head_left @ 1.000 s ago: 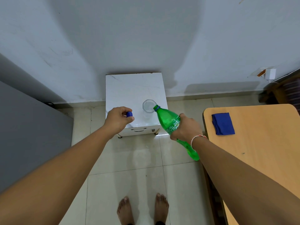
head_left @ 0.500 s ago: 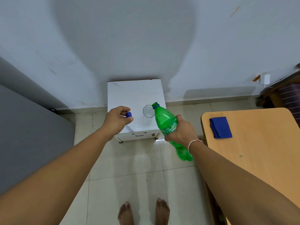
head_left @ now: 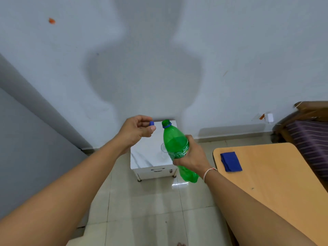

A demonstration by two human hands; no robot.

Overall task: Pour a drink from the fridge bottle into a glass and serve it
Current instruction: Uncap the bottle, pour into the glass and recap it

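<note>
My right hand (head_left: 192, 158) grips a green plastic bottle (head_left: 174, 141) around its labelled middle. The bottle stands nearly upright with its mouth open and a blue ring on the neck. My left hand (head_left: 136, 129) pinches the small blue cap (head_left: 151, 123) just left of the bottle's mouth, a short gap apart. A clear glass (head_left: 163, 147) stands on the small white cabinet (head_left: 147, 155), mostly hidden behind the bottle.
A wooden table (head_left: 276, 176) fills the right side, with a folded blue cloth (head_left: 230, 161) near its left edge. A grey fridge wall (head_left: 26, 148) stands at the left. A dark striped seat (head_left: 308, 132) is at the far right. The floor is tiled.
The bottle has swung from tilted over the glass to nearly upright and risen. My left hand has lifted the cap up beside the bottle's mouth. The view has tipped upward.
</note>
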